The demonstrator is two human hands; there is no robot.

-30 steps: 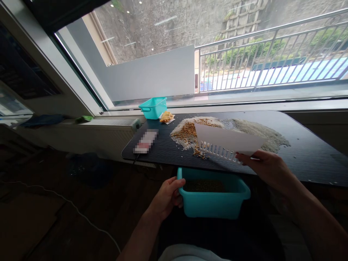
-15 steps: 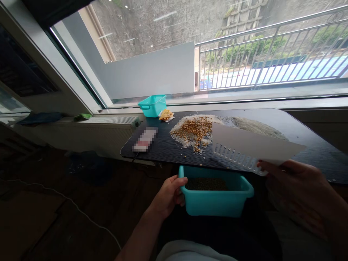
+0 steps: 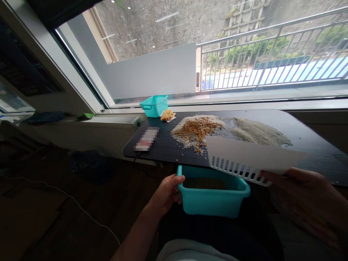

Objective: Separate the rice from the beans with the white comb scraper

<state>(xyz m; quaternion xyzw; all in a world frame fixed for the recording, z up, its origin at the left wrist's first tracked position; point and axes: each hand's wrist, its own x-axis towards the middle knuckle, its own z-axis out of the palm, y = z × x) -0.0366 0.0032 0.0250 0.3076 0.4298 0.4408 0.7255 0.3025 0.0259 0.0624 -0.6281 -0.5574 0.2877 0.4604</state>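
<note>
My left hand [image 3: 170, 190] grips the left rim of a turquoise plastic bin [image 3: 214, 202], thumb over the edge. Small dark green-brown grains [image 3: 203, 183] cover the bottom of this bin, which sits just below the table's front edge. In my right hand [image 3: 299, 185] is a thin white plastic sheet [image 3: 244, 154] with a row of slots along its lower edge. The sheet is tilted over the table edge and the back right of the bin. Left of it lies a pile of yellow-orange kernels and white grains [image 3: 197, 128].
A pale grain heap [image 3: 258, 131] spreads over the right of the dark table [image 3: 282, 117]. Another turquoise bin [image 3: 156, 106] and a yellow crumpled item [image 3: 168, 115] stand at the back left. A blurred phone-like device [image 3: 146, 139] with a cable lies near the left edge. A window runs behind.
The slotted sheet has come down and slightly left, toward me and over the bin's back edge. Several stray kernels at the table's front edge are gone from view. My left hand still holds the bin.
</note>
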